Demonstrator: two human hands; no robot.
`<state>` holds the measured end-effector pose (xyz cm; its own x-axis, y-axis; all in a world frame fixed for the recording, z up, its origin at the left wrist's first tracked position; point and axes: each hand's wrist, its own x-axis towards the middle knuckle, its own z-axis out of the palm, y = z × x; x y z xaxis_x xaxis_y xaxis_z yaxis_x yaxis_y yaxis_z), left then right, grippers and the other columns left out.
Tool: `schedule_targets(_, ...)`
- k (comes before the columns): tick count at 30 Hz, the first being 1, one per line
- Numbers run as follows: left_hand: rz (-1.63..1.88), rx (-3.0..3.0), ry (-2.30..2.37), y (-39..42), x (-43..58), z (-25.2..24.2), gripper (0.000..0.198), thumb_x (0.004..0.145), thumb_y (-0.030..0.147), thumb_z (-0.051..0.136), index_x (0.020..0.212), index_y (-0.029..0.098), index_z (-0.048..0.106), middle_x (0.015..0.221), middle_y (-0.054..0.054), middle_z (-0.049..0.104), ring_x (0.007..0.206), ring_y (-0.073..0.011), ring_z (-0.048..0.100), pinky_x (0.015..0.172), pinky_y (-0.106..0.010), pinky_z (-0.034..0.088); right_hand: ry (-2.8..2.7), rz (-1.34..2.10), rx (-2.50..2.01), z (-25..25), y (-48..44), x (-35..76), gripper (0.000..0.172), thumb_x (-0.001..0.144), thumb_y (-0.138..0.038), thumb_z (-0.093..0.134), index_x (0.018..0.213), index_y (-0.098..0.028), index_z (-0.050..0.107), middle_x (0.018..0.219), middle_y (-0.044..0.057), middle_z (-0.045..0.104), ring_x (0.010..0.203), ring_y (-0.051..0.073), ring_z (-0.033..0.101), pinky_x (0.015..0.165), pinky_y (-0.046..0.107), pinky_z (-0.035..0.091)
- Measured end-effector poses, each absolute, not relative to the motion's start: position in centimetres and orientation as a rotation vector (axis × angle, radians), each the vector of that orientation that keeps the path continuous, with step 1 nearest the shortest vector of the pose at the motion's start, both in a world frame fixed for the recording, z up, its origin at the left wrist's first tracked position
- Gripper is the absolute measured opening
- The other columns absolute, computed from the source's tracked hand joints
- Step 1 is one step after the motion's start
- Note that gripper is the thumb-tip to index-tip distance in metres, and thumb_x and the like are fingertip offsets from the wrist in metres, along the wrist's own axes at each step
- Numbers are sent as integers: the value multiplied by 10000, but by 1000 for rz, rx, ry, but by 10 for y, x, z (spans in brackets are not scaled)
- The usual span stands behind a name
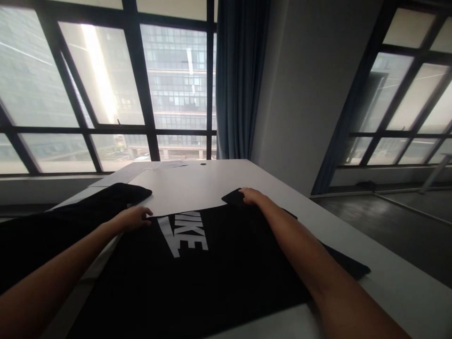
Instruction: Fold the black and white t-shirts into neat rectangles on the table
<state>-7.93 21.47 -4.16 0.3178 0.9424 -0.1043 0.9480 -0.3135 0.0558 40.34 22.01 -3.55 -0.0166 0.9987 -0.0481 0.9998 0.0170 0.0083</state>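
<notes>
A black T-shirt [226, 278] with a white NIKE print lies across the near part of the white table [197, 183]. My left hand [136, 219] is at its far left edge, fingertips curled onto the cloth beside the print. At the far right, my right hand [250, 195] pinches a corner of the shirt, with a small flap of fabric sticking out past the fingers. Part of the shirt shows beyond my right forearm, which hides some of it. Another black cloth [70, 212] lies to the left, partly behind my left forearm.
Some white paper sheets [141, 169] lie at the table's far left. Behind the table stand large windows [173, 75], a blue curtain [238, 80] and a grey wall [303, 84]. Grey floor [399, 216] shows at the right.
</notes>
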Motion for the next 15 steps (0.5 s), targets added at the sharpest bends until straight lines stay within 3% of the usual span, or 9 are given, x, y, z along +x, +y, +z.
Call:
schedule_targets(4, -60, 2430, 1662, 224, -83, -35, 360, 667, 396, 646, 967, 221, 742, 948, -52, 744, 882, -252, 691, 795, -317, 526, 2189, -101, 2158, -40, 239, 400, 828, 719, -133, 709, 1490, -275, 442, 1492, 85, 494, 1274, 276, 555, 1017, 329, 465)
schedule_targets(8, -18, 2470, 1694, 223, -82, -27, 249, 659, 400, 660, 829, 231, 732, 867, -32, 730, 866, -252, 677, 752, -308, 509, 2109, -42, 2254, -29, 239, 394, 606, 736, -183, 715, 1331, -255, 624, 1312, 114, 634, 1169, 315, 608, 958, 391, 484)
schedule_targets(12, 313, 2550, 1992, 208, -79, -18, 292, 788, 401, 559, 965, 242, 729, 1032, -51, 701, 968, -267, 654, 743, -318, 492, 2162, 476, 2474, -4, 214, 395, 485, 858, -223, 573, 1334, -125, 584, 1392, 224, 510, 1321, 399, 418, 1079, 539, 319)
schedule_targets(15, 481, 2586, 2053, 189, -81, -15, 323, 840, 394, 501, 1024, 237, 716, 1079, -57, 674, 1023, -273, 636, 748, -320, 493, 2252, 904, 2452, 9, 178, 404, 403, 823, -181, 563, 1212, -114, 644, 1329, 202, 548, 1323, 376, 381, 1130, 555, 191)
